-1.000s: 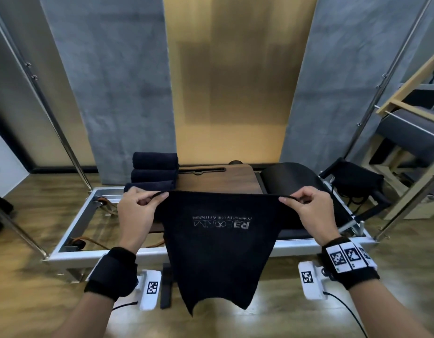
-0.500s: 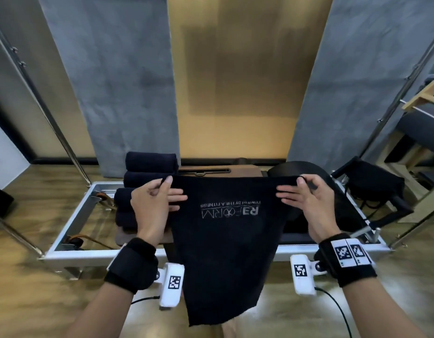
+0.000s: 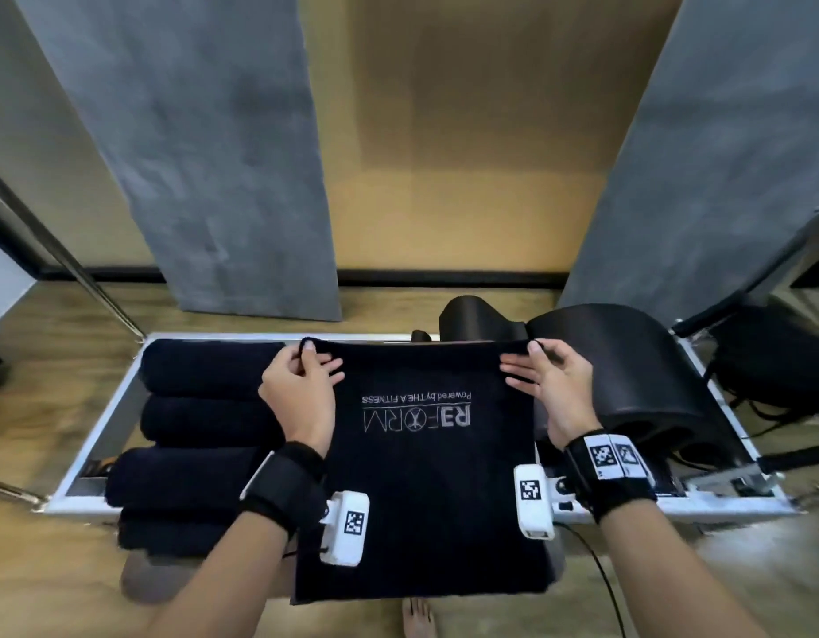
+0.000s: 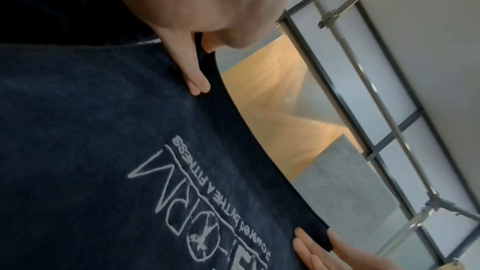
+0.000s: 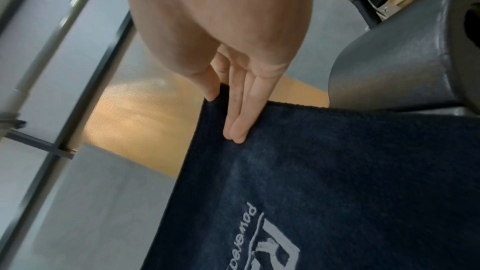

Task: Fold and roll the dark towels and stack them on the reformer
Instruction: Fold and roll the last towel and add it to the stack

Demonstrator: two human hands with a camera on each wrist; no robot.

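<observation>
**Grey wall panels and wood floor behind the reformer: towel held at its far corners**

Grey panels and a tan wall formed the background, with wood flooring below. Across the floor stood the reformer, its white frame running left to right beneath both hands.

1. Left hand: clamped on the far left corner of the dark towel. The thumb lay over the far edge and the fingers lay straight on the top face, pinching the corner between them.
2. Right hand: clamped on the far right corner of the same towel. The thumb met the edge and the fingers lay flat and together on the cloth, as the right wrist view showed.
3. Towel position: stretched between the two hands, extending from the fingertips back past both wrists toward the person, with its near edge hanging beyond the frame. The printed logo lay between the hands, reading upside down from the head view.
4. Rolled towels: stacked just outboard of the left hand, touching one another in a column on the reformer.
5. Black padded arc: located just outboard of the right hand, its curved face near the towel's right corner.
6. Each wrist carried a black band with a white tagged module
</observation>
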